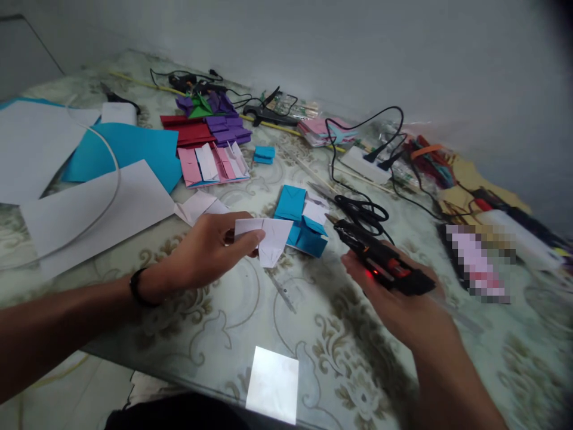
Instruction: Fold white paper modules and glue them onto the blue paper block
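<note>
Pinched between the thumb and fingers of my left hand [212, 248] is a folded white paper piece [273, 236], held up over the table. My right hand [394, 304] is wrapped round a black hot glue gun [380, 260] with a red light lit on its side. Its nozzle points left, toward folded blue paper pieces [307, 236] that lie just beyond the white piece. Black-handled scissors [362, 212] lie behind the glue gun. Another folded white paper [203, 206] rests behind my left hand.
White sheets [96, 209] and a blue sheet [129, 152] spread across the left. Pink-and-white [215, 164], red [185, 130] and purple folded papers [228, 128] sit further back. A white power strip [366, 162] with black cords stands at the back right. A white square [273, 382] lies at the front edge.
</note>
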A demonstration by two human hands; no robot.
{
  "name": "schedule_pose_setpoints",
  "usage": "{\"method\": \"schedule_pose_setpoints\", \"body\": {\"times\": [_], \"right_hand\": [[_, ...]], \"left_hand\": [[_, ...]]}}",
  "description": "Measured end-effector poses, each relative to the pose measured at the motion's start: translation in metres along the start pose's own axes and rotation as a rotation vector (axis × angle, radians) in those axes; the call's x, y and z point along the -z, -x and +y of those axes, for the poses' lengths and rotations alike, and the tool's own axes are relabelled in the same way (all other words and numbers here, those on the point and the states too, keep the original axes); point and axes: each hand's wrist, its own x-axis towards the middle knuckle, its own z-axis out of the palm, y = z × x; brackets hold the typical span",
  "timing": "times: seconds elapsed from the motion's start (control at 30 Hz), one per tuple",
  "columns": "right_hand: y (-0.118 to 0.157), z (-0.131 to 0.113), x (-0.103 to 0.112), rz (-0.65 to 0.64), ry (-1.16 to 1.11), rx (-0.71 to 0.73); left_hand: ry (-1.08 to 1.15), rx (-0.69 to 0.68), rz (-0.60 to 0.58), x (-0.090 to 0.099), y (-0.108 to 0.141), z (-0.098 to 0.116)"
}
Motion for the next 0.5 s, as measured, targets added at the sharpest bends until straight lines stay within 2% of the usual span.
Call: {"method": "schedule_pose_setpoints", "body": {"times": [0.07,0.17,0.27,0.37,0.43,0.5], "right_hand": [[-0.007,0.009,0.007,-0.053,0.09,0.017],[-0.016,0.018,0.015,-0.218,0.243,0.05],[-0.02,0.028,0.023,-0.333,0.341,0.015],[-0.022,0.046,0.036,-0.332,0.41,-0.047],[-0.023,0.059,0.046,-0.291,0.399,-0.013],[-0.023,0.065,0.052,-0.195,0.365,0.075]], "left_hand": [[0.038,0.034,-0.025,0.001,0.0,-0.002],[0.074,0.073,-0.046,0.001,-0.001,-0.003],[0.089,0.091,-0.053,0.001,-0.002,-0.003],[0.096,0.087,-0.055,0.001,-0.002,-0.003],[0.109,0.08,-0.058,0.001,-0.001,-0.003],[0.118,0.074,-0.057,0.001,-0.001,-0.002]]}}
